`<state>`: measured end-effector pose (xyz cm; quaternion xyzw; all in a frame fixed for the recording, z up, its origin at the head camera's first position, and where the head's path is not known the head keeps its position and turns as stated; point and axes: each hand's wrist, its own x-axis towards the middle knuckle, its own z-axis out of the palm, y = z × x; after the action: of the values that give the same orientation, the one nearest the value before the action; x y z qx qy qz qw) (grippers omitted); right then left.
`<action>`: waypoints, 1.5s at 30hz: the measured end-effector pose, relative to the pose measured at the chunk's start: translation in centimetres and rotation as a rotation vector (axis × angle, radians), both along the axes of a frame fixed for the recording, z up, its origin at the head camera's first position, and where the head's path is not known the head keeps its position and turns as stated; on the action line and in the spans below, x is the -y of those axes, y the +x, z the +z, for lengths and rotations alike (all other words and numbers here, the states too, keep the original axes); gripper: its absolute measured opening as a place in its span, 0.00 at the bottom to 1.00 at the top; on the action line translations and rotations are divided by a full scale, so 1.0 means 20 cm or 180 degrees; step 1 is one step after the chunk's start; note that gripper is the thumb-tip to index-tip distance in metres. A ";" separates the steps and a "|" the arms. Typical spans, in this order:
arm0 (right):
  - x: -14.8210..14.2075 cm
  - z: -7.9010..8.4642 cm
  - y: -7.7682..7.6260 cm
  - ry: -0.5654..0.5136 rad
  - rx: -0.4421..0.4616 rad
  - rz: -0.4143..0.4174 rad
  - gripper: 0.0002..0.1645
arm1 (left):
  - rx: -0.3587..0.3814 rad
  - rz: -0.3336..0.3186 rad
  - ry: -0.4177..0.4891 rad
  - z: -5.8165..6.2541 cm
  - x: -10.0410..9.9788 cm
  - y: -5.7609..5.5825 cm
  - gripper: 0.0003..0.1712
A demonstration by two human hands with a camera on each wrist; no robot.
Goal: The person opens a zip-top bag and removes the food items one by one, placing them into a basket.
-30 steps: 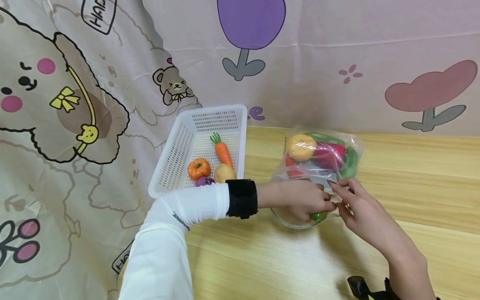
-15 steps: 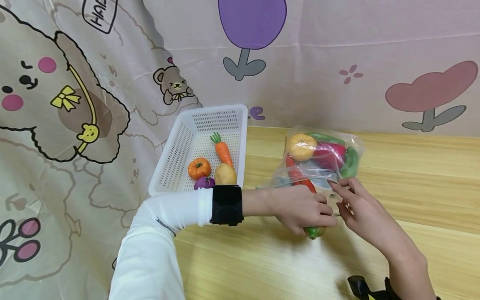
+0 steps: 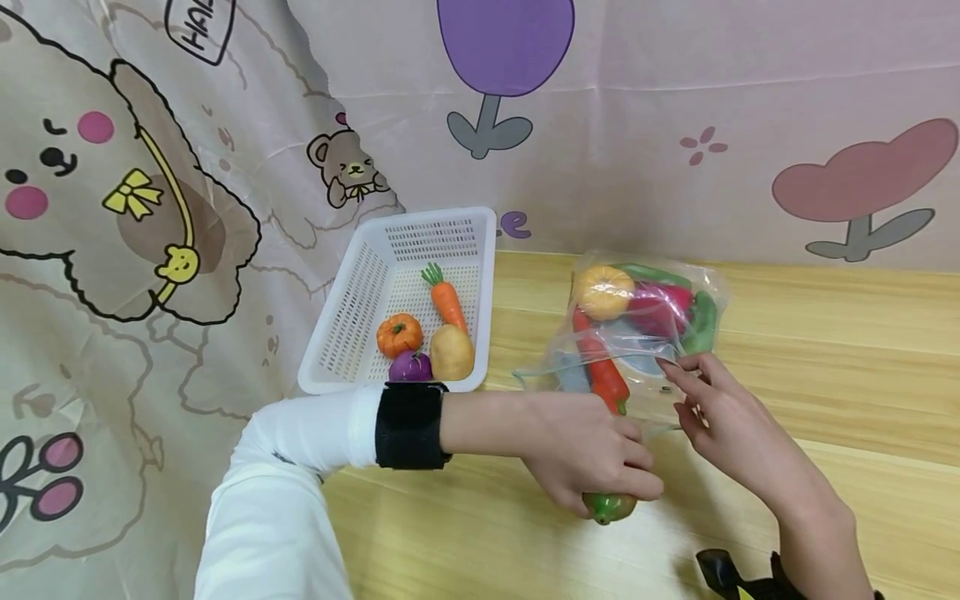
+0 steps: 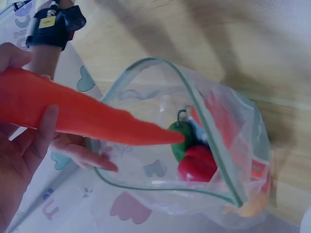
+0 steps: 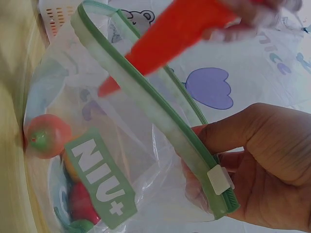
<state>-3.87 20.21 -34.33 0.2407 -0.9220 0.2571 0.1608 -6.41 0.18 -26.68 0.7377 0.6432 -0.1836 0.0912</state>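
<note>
My left hand [image 3: 588,454] grips a long orange-red toy vegetable [image 4: 92,109], tapering to a tip, with a green end showing below my fingers in the head view. Its tip reaches into the mouth of a clear zip bag [image 5: 160,160] with green seams. At that mouth my right hand [image 3: 731,429] pinches the zipper edge beside the white slider [image 5: 220,179]. Inside the bag lie a red chili pepper [image 3: 603,371], a yellow-orange pumpkin [image 3: 603,292], a crimson pepper [image 3: 660,308] and green vegetables [image 3: 701,323].
A white perforated basket [image 3: 330,354] stands left of the bag. It holds a carrot [image 3: 447,304], an orange pumpkin [image 3: 399,335], a potato [image 3: 452,353] and a purple vegetable [image 3: 409,367]. A printed cloth [image 3: 630,158] hangs behind the wooden table [image 3: 840,367].
My left hand has drawn back from the bag, down and left in the head view, bringing the orange-red vegetable along and uncovering the red chili pepper. My right hand has stayed at the bag edge.
</note>
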 end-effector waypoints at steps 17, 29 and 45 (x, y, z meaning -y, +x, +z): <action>0.00 0.00 0.00 -0.0017 0.0021 -0.0014 0.31 | -0.0195 0.0105 0.0420 0.12 0.17 0.01 0.20; 0.00 0.00 0.00 0.0005 0.0022 -0.0038 0.32 | 0.0136 0.0299 0.0702 0.17 0.28 0.00 0.17; 0.00 0.00 0.00 0.0025 0.0049 -0.0059 0.31 | 0.0162 0.1173 0.0716 0.14 0.41 -0.14 0.19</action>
<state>-3.89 20.16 -34.33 0.2308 -0.9264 0.2537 0.1552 -9.17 -7.92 -23.95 0.6176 0.7812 -0.0722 0.0565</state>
